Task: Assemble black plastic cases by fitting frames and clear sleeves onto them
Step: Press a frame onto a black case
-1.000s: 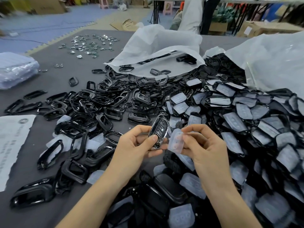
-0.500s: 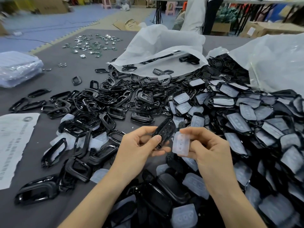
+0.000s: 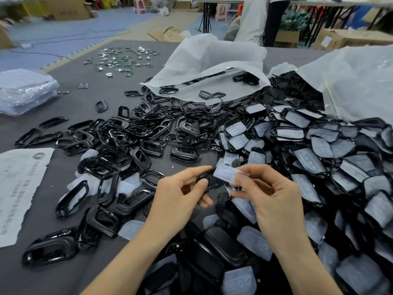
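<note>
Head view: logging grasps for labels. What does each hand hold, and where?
The left hand pinches the black case at its left end; the right hand pinches the clear sleeve by its right edge.

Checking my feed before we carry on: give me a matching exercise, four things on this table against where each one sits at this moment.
Things:
1. black case
2. clear sleeve
3. small metal parts
4. printed sheet

Places:
A. near left edge of the table
B. pinched in the right hand
C. far part of the table
D. held in the left hand

Pairs: 1-D, 2-B, 3-C, 4-A.
</note>
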Tool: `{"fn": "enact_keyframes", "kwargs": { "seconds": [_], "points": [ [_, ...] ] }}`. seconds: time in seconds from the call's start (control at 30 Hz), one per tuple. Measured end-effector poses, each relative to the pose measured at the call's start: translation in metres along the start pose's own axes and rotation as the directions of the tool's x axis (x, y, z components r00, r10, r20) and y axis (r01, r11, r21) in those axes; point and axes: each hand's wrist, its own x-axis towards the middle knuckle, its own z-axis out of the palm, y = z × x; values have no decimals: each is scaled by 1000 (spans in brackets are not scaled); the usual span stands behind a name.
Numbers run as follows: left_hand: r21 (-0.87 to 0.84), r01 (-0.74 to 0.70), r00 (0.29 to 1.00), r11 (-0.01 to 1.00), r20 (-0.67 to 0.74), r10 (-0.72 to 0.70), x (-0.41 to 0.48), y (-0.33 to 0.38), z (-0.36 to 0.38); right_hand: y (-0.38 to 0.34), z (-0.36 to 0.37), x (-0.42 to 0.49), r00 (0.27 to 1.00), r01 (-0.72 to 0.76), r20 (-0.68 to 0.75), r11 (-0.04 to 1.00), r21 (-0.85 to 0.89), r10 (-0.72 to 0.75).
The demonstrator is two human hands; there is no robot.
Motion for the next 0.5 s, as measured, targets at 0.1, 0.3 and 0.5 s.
{"fn": "enact_keyframes", "kwargs": {
  "seconds": [0.1,0.3,0.5],
  "points": [
    [-2,0,1000,1000,6,0,1,0,-1,0,1,-1,999,21,39,998,-61,-19],
    [21,-36,999,999,27,35,-1,1,-1,1,4,-2,995,84,66,986,-143,-75],
    [124,-136,990,983,49,131,-5,5,3,11,6,-2,997,46,-52,982,-181,-57]
  ]
}}
